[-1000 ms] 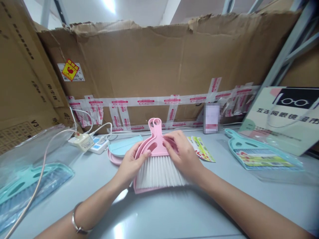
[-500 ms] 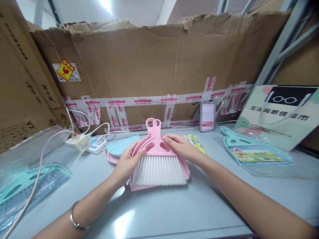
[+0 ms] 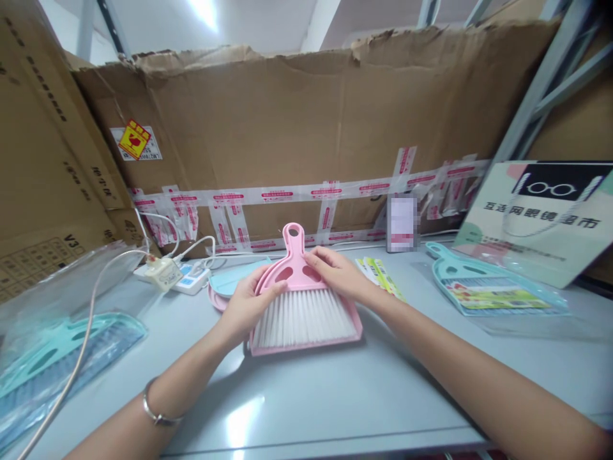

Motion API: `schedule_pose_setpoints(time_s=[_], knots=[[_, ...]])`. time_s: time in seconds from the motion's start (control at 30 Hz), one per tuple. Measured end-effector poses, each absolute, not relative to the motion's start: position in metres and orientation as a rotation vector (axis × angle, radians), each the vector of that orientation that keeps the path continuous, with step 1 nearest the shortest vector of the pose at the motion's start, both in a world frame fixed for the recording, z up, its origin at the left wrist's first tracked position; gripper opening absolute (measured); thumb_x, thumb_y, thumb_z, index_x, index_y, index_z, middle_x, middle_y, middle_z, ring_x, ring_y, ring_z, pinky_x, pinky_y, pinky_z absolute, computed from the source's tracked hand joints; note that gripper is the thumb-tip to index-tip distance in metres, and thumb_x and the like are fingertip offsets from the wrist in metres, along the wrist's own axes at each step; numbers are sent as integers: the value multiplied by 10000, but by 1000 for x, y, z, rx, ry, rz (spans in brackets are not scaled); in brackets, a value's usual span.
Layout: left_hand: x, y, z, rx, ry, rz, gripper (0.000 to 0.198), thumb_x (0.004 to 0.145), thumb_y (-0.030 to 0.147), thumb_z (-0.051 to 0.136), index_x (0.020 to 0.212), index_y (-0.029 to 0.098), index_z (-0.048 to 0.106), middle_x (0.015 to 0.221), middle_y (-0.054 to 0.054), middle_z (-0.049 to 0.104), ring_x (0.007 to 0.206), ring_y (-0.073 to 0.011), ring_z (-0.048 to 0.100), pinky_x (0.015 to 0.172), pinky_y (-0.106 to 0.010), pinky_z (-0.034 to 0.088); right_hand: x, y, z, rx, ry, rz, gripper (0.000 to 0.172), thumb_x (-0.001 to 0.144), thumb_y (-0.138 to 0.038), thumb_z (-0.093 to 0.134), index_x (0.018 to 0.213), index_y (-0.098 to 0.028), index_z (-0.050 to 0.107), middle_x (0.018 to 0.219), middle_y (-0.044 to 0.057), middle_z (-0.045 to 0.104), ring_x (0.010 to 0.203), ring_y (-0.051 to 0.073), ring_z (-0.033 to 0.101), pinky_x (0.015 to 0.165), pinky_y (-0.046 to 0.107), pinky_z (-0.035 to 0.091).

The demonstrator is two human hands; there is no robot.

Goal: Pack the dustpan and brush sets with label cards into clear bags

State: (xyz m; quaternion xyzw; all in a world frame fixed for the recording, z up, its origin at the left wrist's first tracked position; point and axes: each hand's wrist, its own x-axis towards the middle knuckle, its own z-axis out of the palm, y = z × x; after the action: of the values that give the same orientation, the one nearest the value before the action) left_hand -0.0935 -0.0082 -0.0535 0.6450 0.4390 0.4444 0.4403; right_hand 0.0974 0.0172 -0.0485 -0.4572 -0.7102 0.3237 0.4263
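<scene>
Now | left hand [image 3: 245, 308] grip closed on pink brush [image 3: 302, 314] edge | right hand [image 3: 335, 271] open, flat atop it

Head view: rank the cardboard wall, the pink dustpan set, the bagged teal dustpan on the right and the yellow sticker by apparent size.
1. cardboard wall, largest by far.
2 and 3. pink dustpan set and bagged teal dustpan: they look about alike, so not ranked.
4. yellow sticker, smallest.
</scene>
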Motion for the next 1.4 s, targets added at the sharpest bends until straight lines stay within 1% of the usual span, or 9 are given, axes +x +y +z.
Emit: schedule_pose_setpoints(time_s=[0.1,0.17,0.3,0.53,0.7,0.8,0.87,1.0,1.4], knots=[[-97,-5,-56,1622,1084,1095,444,732,400,645,1127,199,610,1102,-74,658,1050,-254,580,880,-344,443,94,28,-45,-1058,-1785,1058,348,804,-527,502,876,-188,538,819,11,574,680,119,500,607,238,381],[-97,-4,-58,1613,1085,1077,459,729,406,647,1133,191,615,1091,-82,663,1059,-263,575,882,-352,444,91,33,-44,-1077,-1770,1177,346,811,-517,503,919,-191,543,800,9,574,622,105,483,555,227,367],[-98,-1,-60,1604,1126,1051,463,712,420,658,1111,187,635,1032,-80,687,1024,-273,592,860,-362,457,86,36,-43,-1191,-1799,1080,338,824,-521,483,859,-191,545,718,-7,550,572,104,452,520,226,338],[-105,4,-53,1577,1158,1122,475,707,429,658,1105,172,645,1015,-98,697,1020,-282,598,837,-355,465,69,46,-32,-1281,-1856,863,278,796,-449,568,693,-200,497,729,9,583,688,148,512,640,255,365],[-108,8,-50,1549,1156,1094,479,708,436,660,1110,176,640,1121,-105,662,982,-266,618,804,-337,475,67,55,-27,-1263,-1871,926,298,797,-488,545,731,-200,506,700,13,575,650,145,505,600,256,371],[-107,4,-47,1583,1145,1090,452,726,425,650,1118,201,640,1083,-95,678,994,-264,614,807,-334,473,70,63,-19,-1085,-1837,1148,335,784,-534,529,762,-201,495,691,0,550,597,122,480,563,242,378],[-106,2,-45,1604,1128,1102,462,723,420,652,1129,201,637,1035,-93,693,1007,-271,609,815,-340,472,69,69,-14,-921,-1800,1240,313,798,-505,508,742,-200,470,646,-24,502,553,102,443,547,233,369],[-106,-1,-41,1625,1139,1123,481,701,429,667,1113,183,645,1034,-86,693,1009,-279,606,834,-343,470,61,78,-12,-861,-1768,1064,261,793,-425,504,687,-192,452,574,-55,418,517,87,388,531,225,333],[-108,4,-46,1734,1134,1055,476,731,419,628,1142,179,625,1139,-80,656,1092,-281,567,936,-373,423,57,85,-28,-998,-1682,862,343,771,-508,505,701,-173,490,667,-29,480,615,105,434,597,239,350]])
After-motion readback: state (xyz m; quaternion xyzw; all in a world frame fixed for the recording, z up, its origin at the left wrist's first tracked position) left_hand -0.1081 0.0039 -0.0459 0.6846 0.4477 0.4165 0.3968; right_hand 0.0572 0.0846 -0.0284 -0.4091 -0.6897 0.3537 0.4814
